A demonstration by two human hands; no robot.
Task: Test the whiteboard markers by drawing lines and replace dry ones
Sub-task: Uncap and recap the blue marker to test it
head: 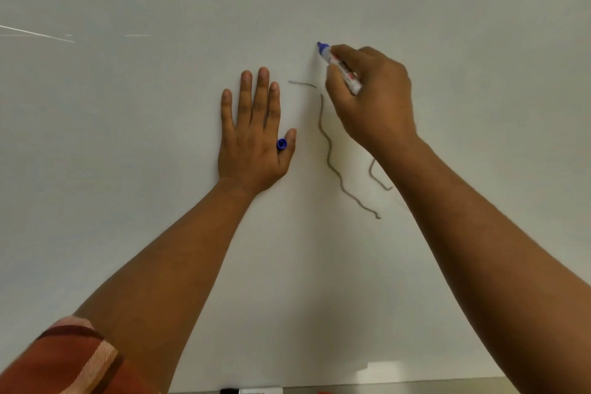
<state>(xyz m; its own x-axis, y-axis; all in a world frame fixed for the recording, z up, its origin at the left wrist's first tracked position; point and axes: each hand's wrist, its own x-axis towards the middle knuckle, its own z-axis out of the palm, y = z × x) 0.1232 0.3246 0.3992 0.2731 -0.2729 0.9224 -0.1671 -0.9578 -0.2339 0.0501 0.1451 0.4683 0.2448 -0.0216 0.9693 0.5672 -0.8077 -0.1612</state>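
At six o'clock a striped sleeve [73, 358] led to the left hand [252, 134], flat on the whiteboard [128, 137], its blue cap [281, 144] tucked between thumb and forefinger. At one o'clock the right hand [371, 96] pinched the blue marker [339, 65] mid-barrel, tip at the board; light, rigid and smooth, it probably handled best there.

Two bare forearms were in view, both uncovered from elbow to wrist. Left hand [252, 134]: no ring, watch or band seen; nails short. Right hand [371, 96]: likewise no ring, watch or band on the parts that showed. Only one garment was visible, a sleeve [73, 361] at the lower left corner, on the left upper arm. Sleeve fabric was rust-orange with a dark maroon curved band and a pale pink stripe of ribbed, woven texture. Sleeve hem ended above the elbow. No right sleeve showed in frame.
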